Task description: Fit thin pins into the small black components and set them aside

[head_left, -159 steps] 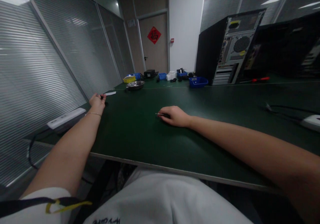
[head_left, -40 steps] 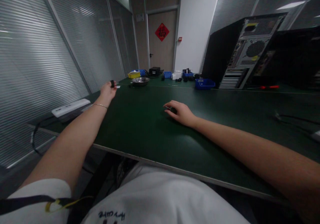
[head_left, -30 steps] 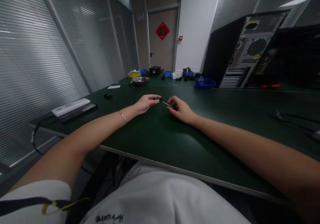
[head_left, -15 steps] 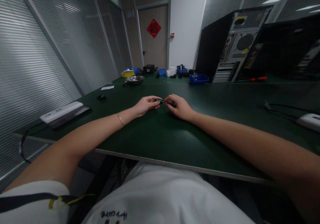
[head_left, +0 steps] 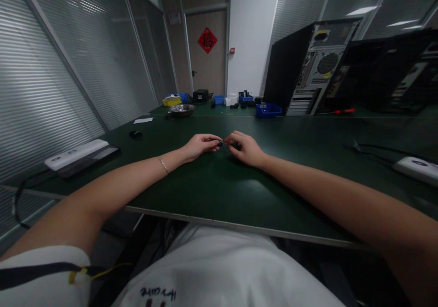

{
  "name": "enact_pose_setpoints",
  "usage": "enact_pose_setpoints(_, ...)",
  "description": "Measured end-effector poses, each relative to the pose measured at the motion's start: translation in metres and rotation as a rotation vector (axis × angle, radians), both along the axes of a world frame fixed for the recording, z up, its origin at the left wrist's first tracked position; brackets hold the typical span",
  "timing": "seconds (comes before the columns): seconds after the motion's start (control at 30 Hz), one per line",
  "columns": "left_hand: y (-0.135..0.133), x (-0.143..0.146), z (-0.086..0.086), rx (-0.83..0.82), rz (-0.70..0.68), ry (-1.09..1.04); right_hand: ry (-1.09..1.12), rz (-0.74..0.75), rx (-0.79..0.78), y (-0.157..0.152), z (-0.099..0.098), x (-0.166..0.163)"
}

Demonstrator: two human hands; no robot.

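Both my hands meet over the middle of the dark green table (head_left: 212, 184). My left hand (head_left: 200, 143) pinches a small dark part (head_left: 220, 142) at its fingertips. My right hand (head_left: 245, 147) is closed on a small thin tool with a dark handle (head_left: 236, 145), its tip against that part. The part and the tool are too small to name. A thin bracelet (head_left: 163, 164) is on my left wrist.
A small dark piece (head_left: 135, 134) and a white slip (head_left: 143, 120) lie left. A white power strip (head_left: 71, 152) is at the left edge, another (head_left: 415, 168) at the right. Behind stand a metal bowl (head_left: 182, 110), blue bins (head_left: 268, 110), a computer tower (head_left: 308, 70) and a red screwdriver (head_left: 340, 111).
My left hand came back from the far left with a small dark part and joined my right hand at the middle. Over the last half second both hands stay together.
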State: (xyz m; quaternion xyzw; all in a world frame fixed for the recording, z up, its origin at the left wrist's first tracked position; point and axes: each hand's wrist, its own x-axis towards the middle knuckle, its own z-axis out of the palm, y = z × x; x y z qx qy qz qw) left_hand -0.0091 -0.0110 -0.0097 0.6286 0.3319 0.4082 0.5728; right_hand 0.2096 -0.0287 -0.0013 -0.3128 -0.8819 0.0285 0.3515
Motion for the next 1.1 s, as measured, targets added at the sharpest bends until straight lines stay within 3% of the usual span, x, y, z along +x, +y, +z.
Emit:
enact_pose_setpoints(0.23,-0.004,-0.002,0.006,-0.106,-0.039,-0.052,0.032,0.049,0.002,-0.001,0.001,-0.001)
enact_pose_setpoints(0.63,-0.003,-0.002,0.002,-0.022,-0.020,-0.029,0.064,0.070,-0.034,0.009,-0.003,-0.003)
enact_pose_setpoints(0.9,-0.005,-0.003,0.006,-0.091,-0.075,-0.029,0.134,0.163,-0.065,0.010,-0.004,-0.004)
enact_pose_setpoints(1.1,-0.010,0.002,0.011,-0.098,-0.030,-0.129,0.129,0.122,-0.089,0.010,-0.005,-0.005)
